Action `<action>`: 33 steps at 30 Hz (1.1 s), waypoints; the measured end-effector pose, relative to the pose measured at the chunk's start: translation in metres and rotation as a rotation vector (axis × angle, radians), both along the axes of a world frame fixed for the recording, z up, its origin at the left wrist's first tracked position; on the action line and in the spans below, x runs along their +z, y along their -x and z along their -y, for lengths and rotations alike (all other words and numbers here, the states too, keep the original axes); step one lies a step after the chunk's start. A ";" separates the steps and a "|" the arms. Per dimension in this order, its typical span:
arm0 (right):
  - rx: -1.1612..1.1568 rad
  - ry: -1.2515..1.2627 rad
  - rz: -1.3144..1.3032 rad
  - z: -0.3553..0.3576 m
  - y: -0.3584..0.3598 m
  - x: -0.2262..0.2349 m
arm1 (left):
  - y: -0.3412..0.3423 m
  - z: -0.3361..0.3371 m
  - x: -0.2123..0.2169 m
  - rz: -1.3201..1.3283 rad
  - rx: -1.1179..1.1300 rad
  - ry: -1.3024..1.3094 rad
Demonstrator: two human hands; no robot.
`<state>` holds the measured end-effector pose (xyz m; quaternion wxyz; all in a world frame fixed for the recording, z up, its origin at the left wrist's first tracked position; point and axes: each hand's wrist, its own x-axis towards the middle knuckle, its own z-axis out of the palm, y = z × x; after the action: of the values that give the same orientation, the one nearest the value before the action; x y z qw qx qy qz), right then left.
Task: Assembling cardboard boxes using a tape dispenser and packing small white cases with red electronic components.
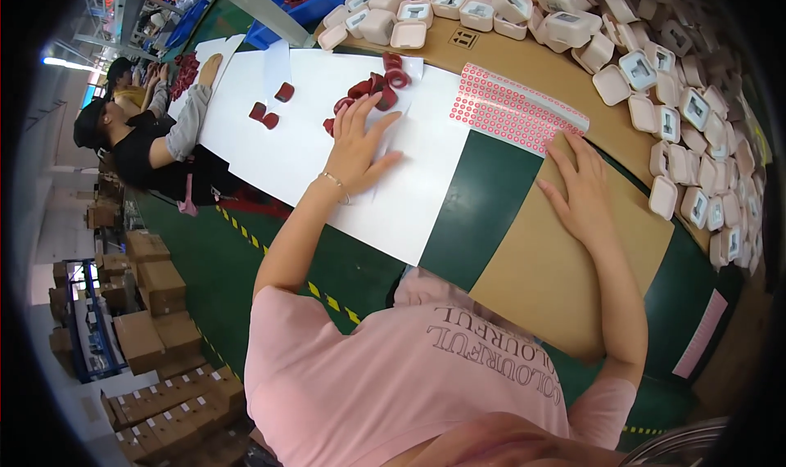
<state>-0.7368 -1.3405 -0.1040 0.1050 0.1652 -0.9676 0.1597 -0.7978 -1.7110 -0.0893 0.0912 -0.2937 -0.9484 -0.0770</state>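
My left hand (pixel 358 144) hovers over or rests on a white sheet (pixel 278 152), fingers spread and nothing visible in them. Its fingertips reach a loose cluster of small dark red, ring-like pieces (pixel 397 78); part of that cluster is hidden behind the hand. Three more dark red pieces (pixel 284 91) lie farther left on the sheet. With fingers stretched out, my right hand (pixel 583 190) lies on a brown cardboard sheet (pixel 544 262). The fingertips there meet the near right corner of a sticker sheet (pixel 499 103) with rows of round pink-red stickers.
Many pale pink rounded cases (pixel 639 70) are heaped along the far and right side of the green table (pixel 483 201). A blue bin (pixel 266 35) of red pieces stands at the back. People (pixel 139 144) work at the left. Cardboard boxes (pixel 155 283) are stacked beyond the aisle.
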 end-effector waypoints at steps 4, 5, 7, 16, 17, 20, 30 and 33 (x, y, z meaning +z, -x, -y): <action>0.015 0.035 -0.025 -0.002 -0.002 -0.002 | 0.004 -0.007 0.013 -0.003 -0.017 -0.110; 0.031 0.037 -0.042 -0.002 -0.001 -0.002 | 0.007 -0.007 0.015 -0.033 0.035 -0.171; 0.027 0.036 -0.043 -0.002 -0.002 -0.002 | 0.018 -0.007 0.012 -0.106 0.150 -0.091; 0.100 0.002 -0.198 0.006 -0.007 0.016 | 0.024 -0.063 0.034 0.000 -0.046 -0.249; 0.206 0.022 -0.238 0.010 -0.011 0.024 | 0.019 -0.078 0.039 0.180 -0.232 -0.437; 0.314 0.115 -0.218 0.017 -0.024 0.045 | -0.001 -0.125 0.053 0.551 -0.567 -0.372; -0.205 0.942 0.183 -0.029 -0.035 -0.005 | 0.067 -0.215 0.039 0.078 -0.381 -0.455; -0.141 0.996 0.190 -0.034 -0.030 -0.001 | 0.130 -0.240 0.042 -0.237 -0.420 -0.436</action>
<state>-0.7072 -1.3063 -0.1047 0.0932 0.0140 -0.7881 0.6082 -0.9281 -1.4707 -0.0472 0.2437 -0.4633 -0.8111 -0.2610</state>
